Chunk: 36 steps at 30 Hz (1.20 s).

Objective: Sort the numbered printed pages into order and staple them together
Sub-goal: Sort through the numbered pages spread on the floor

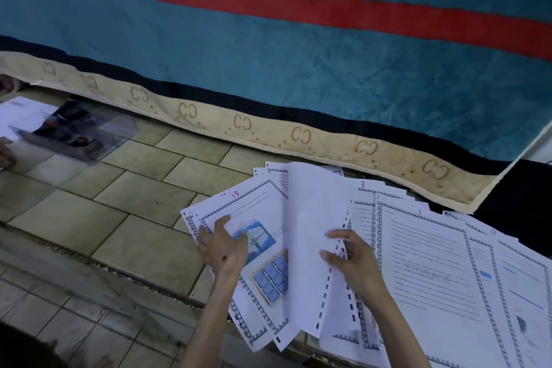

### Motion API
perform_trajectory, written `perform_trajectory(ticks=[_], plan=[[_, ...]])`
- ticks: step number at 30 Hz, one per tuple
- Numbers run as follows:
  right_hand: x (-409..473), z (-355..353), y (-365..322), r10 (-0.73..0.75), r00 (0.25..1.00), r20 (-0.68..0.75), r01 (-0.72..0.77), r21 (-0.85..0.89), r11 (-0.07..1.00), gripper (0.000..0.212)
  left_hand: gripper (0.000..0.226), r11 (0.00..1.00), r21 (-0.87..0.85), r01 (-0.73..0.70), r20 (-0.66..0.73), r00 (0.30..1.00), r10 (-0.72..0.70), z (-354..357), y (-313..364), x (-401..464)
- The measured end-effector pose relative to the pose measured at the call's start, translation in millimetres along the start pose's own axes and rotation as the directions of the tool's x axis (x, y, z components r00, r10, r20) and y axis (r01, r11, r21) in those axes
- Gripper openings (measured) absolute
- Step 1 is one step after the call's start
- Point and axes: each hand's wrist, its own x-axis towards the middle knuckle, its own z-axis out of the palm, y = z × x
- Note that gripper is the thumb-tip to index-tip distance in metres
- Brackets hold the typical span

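Note:
Several printed pages with patterned borders lie fanned out on the surface at the lower right. My left hand [222, 248] rests with spread fingers on the page marked 15 [257, 251], which shows blue pictures. My right hand [352, 260] grips a lifted sheet [310, 236], turned so its blank back faces up, thumb on top. To the right lie a page marked 3 [363, 197] and a text page with a STORAGE watermark [427, 275]. A clear plastic box [77, 131] at the far left holds dark items that may include a stapler; I cannot tell.
A teal blanket [298, 63] with a red stripe and a beige patterned hem hangs behind the pages. Beige tiles [143, 188] cover the floor or counter at left. A white sheet [21, 113] lies under the box. Someone's hand [4, 152] shows at the left edge.

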Motion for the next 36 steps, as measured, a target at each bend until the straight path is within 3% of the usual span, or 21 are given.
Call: perform_trajectory(ticks=[3,5,7,8,11,13,14,16,18,21,23,26,27,29,31,33,34,36], plan=[[1,-3,0,0.14,0.99,-0.03,-0.134,0.152,0.979,0.083,0.062,0.986,-0.166,0.028,-0.047,0.998,-0.037,0,-5,17],[3,-4,1,0.22,0.975,-0.031,-0.213,0.155,0.965,0.09,0.068,0.924,-0.369,0.1,-0.048,0.991,-0.126,-3,-4,23],[4,-4,7,0.271,0.962,-0.025,-0.269,0.08,0.96,0.096,0.066,0.883,-0.447,0.143,-0.041,0.983,-0.18,-5,-2,25],[7,-6,12,0.279,0.96,-0.023,-0.278,0.048,0.959,0.093,0.063,0.889,-0.431,0.157,-0.025,0.982,-0.185,-7,0,24],[2,-10,-1,0.247,0.969,0.017,-0.247,0.066,0.967,0.045,0.058,0.907,-0.394,0.146,-0.032,0.984,-0.173,-9,4,25],[2,-12,-5,0.217,0.971,0.103,-0.226,0.092,0.97,0.033,0.054,0.943,-0.309,0.125,-0.012,0.991,-0.136,-9,4,28],[1,-12,-9,0.196,0.969,0.153,-0.207,0.059,0.977,0.031,0.049,0.944,-0.299,0.137,0.032,0.991,-0.133,-7,4,31],[-3,-5,-22,0.212,0.949,0.235,-0.204,-0.059,0.977,0.053,0.042,0.924,-0.351,0.153,0.102,0.987,-0.124,-6,3,36],[-4,2,-24,0.221,0.922,0.318,-0.175,-0.167,0.97,0.068,0.052,0.91,-0.374,0.178,0.128,0.982,-0.14,-8,2,40],[-9,15,-24,0.148,0.926,0.348,-0.025,-0.333,0.943,0.051,0.067,0.929,-0.311,0.203,0.127,0.977,-0.171,-16,7,48],[-8,18,-16,0.069,0.942,0.328,0.076,-0.41,0.909,0.046,0.06,0.978,-0.184,0.094,0.003,0.995,-0.095,-24,16,46],[1,7,-9,-0.062,0.984,0.165,0.123,-0.391,0.912,0.034,0.048,0.964,-0.057,-0.259,-0.147,0.957,0.248,-26,34,25],[7,-2,-4,-0.117,0.987,0.106,0.152,-0.439,0.885,0.035,0.044,0.932,-0.051,-0.359,-0.104,0.93,0.352,-20,41,19],[17,-20,6,-0.184,0.981,0.064,0.18,-0.656,0.733,0.063,0.038,0.903,-0.093,-0.419,0.104,0.898,0.427,2,55,11],[21,-36,19,-0.114,0.993,0.038,0.098,-0.806,0.584,0.08,0.04,0.894,-0.071,-0.443,0.322,0.838,0.441,28,68,5],[21,-45,31,-0.036,0.999,-0.016,0.007,-0.824,0.566,0.079,0.043,0.903,-0.047,-0.428,0.481,0.782,0.396,56,80,-2],[18,-48,36,-0.032,0.998,-0.051,-0.023,-0.812,0.583,0.088,0.044,0.92,-0.065,-0.386,0.539,0.763,0.358,68,85,-6],[13,-53,44,-0.065,0.982,-0.175,-0.084,-0.723,0.686,0.095,0.047,0.949,-0.076,-0.308,0.605,0.742,0.289,89,94,-14]])
